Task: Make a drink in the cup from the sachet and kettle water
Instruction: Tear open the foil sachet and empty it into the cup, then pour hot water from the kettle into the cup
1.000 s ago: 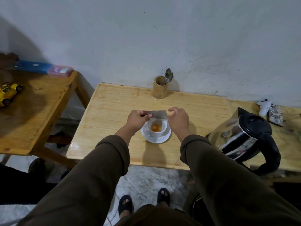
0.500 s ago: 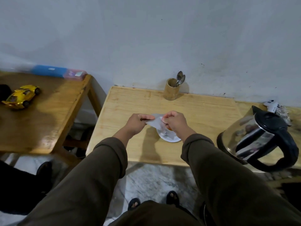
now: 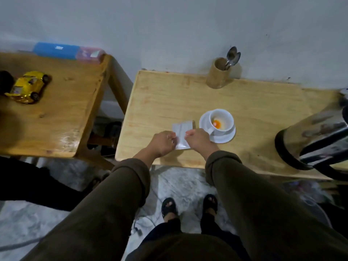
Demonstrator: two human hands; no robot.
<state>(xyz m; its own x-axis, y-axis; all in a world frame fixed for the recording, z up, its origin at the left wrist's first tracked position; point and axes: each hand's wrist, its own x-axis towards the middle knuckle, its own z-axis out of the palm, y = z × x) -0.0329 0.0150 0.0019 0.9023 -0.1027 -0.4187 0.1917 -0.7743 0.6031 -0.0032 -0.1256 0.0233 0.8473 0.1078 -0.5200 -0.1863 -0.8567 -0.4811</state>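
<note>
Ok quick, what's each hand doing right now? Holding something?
Left hand: closed, pinching the left edge of the sachet.
Right hand: closed, pinching the same sachet's right side, just beside the cup.

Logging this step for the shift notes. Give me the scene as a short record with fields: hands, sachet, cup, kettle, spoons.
left hand: pinching the sachet's left edge
right hand: pinching the sachet's right edge
sachet: silvery, held just left of the cup
cup: white, on a saucer, orange powder at the bottom, no water visible
kettle: at the right edge of the table, untouched
spoons: in a wooden holder by the wall
</note>
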